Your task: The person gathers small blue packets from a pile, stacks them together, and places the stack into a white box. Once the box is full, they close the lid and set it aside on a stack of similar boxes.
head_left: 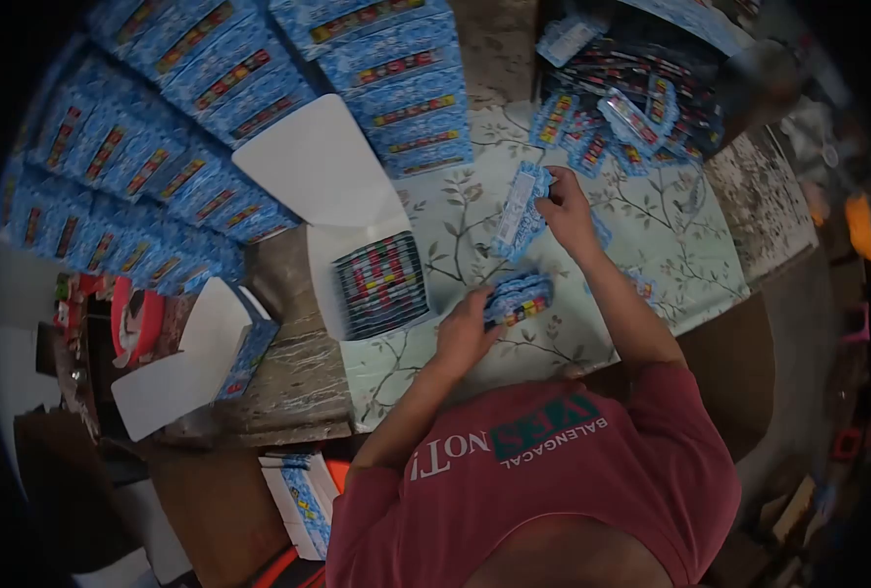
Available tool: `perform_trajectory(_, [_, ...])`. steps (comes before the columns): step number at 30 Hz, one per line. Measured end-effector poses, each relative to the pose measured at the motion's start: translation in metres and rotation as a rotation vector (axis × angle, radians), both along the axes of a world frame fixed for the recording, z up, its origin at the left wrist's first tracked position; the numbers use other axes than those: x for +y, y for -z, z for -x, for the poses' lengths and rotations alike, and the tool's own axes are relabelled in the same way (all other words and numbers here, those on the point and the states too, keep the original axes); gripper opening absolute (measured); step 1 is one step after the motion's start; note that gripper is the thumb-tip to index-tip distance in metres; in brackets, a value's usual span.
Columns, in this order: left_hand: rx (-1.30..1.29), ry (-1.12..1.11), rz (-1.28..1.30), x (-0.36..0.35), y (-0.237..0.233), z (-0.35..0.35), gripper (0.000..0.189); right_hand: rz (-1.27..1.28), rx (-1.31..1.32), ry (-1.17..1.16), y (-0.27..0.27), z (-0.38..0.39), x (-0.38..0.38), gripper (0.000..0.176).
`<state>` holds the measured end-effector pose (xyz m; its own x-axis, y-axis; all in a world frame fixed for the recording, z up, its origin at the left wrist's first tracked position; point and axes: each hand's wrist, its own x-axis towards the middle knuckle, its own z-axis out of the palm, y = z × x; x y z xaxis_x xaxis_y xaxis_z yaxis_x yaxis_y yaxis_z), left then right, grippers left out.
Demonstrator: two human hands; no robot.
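Observation:
My left hand (465, 331) grips a small stack of blue packets (520, 299) resting low on the floral tablecloth (455, 211). My right hand (565, 211) holds a single blue packet (521, 211) upright by its edge, a little farther out over the cloth. The two hands are about a hand's width apart. An open white box (381, 284), filled with rows of packets, lies just left of my left hand, and its lid (318, 162) is folded back.
Stacks of closed blue boxes (161, 147) cover the far left, and more (396, 69) stand at the top. A loose pile of packets (631, 108) lies at the far right. Another open white box (195, 363) sits at the table's left edge.

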<state>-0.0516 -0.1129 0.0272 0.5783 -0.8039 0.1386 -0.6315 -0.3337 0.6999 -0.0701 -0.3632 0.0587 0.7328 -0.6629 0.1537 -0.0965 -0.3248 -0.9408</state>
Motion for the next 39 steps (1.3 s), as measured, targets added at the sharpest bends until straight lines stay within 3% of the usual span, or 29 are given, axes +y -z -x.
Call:
perform_trajectory(2, [0.039, 0.017, -0.039, -0.005, 0.002, -0.002, 0.072, 0.086, 0.039, 0.078, -0.023, 0.052, 0.003, 0.044])
perform_trajectory(4, [0.003, -0.049, -0.051, -0.009, 0.007, -0.002, 0.074, -0.191, -0.215, 0.146, -0.037, 0.093, 0.007, 0.048])
perform_trajectory(6, [-0.02, -0.07, 0.002, -0.02, 0.013, -0.002, 0.072, -0.257, -0.201, 0.144, -0.034, 0.112, 0.017, 0.05])
perform_trajectory(8, [0.009, -0.081, 0.086, -0.032, 0.013, -0.001, 0.076, -0.293, 0.189, 0.041, -0.014, 0.118, 0.031, 0.053])
perform_trajectory(10, [0.071, 0.007, 0.146, -0.041, 0.011, -0.003, 0.082, -0.252, 0.266, 0.01, 0.016, 0.109, 0.052, 0.052])
perform_trajectory(12, [0.128, 0.075, 0.201, -0.041, 0.003, 0.0, 0.087, -0.678, 0.022, 0.018, 0.036, 0.097, 0.075, 0.047])
perform_trajectory(14, [0.105, 0.123, -0.046, -0.038, -0.014, 0.009, 0.097, -0.601, -0.006, -0.046, 0.043, 0.092, 0.07, 0.042])
perform_trajectory(16, [0.083, 0.087, -0.022, -0.036, -0.009, 0.006, 0.101, -0.374, 0.204, -0.008, 0.022, 0.089, 0.053, 0.039])
perform_trajectory(17, [0.09, 0.119, -0.059, -0.036, -0.013, 0.002, 0.099, -0.054, 0.222, 0.023, 0.026, 0.088, 0.04, 0.04])
perform_trajectory(18, [0.1, 0.157, -0.091, -0.037, -0.016, 0.0, 0.096, -0.05, 0.217, 0.018, 0.022, 0.082, 0.032, 0.04])
perform_trajectory(20, [0.134, 0.204, -0.084, -0.034, -0.018, -0.013, 0.092, 0.717, -0.065, -0.32, 0.014, 0.075, 0.02, 0.05])
perform_trajectory(21, [0.168, 0.251, -0.084, -0.029, -0.017, -0.018, 0.088, 0.717, -0.073, -0.327, 0.005, 0.076, 0.025, 0.05])
perform_trajectory(23, [0.115, 0.099, 0.019, -0.021, -0.004, -0.018, 0.085, 0.718, 0.307, -0.654, -0.011, 0.077, 0.042, 0.056])
perform_trajectory(24, [0.064, -0.04, 0.127, -0.018, 0.006, -0.017, 0.083, 0.713, 0.297, -0.665, -0.008, 0.072, 0.045, 0.056])
perform_trajectory(27, [0.198, -0.191, 0.18, -0.018, 0.04, -0.003, 0.082, 0.849, 0.342, -0.702, 0.002, 0.066, 0.044, 0.058])
perform_trajectory(29, [0.132, -0.233, 0.215, -0.018, 0.036, 0.009, 0.08, 0.873, 0.278, -0.707, 0.008, 0.056, 0.043, 0.058])
perform_trajectory(30, [0.07, -0.253, 0.253, -0.017, 0.029, 0.012, 0.078, 0.877, 0.254, -0.732, 0.008, 0.051, 0.044, 0.058])
perform_trajectory(32, [-0.041, -0.302, 0.343, -0.006, -0.001, 0.011, 0.067, 0.791, 0.461, -0.763, 0.003, 0.049, 0.045, 0.057])
perform_trajectory(34, [-0.096, -0.16, 0.44, 0.02, -0.039, -0.003, 0.053, 0.778, 0.376, -0.737, -0.007, 0.044, 0.045, 0.055])
perform_trajectory(36, [-0.241, -0.29, 0.541, 0.05, -0.062, -0.032, 0.041, 0.756, 0.297, -0.701, -0.038, 0.026, 0.049, 0.053])
perform_trajectory(37, [-0.319, -0.373, 0.559, 0.062, -0.066, -0.051, 0.04, 0.583, 0.28, -0.647, -0.07, 0.009, 0.061, 0.052])
perform_trajectory(38, [-0.375, -0.488, 0.48, 0.071, -0.068, -0.073, 0.04, 0.406, 0.265, -0.585, -0.088, -0.009, 0.076, 0.05])
perform_trajectory(39, [-0.434, -0.598, 0.399, 0.078, -0.07, -0.092, 0.039, 0.42, 0.133, -0.567, -0.092, -0.031, 0.089, 0.051])
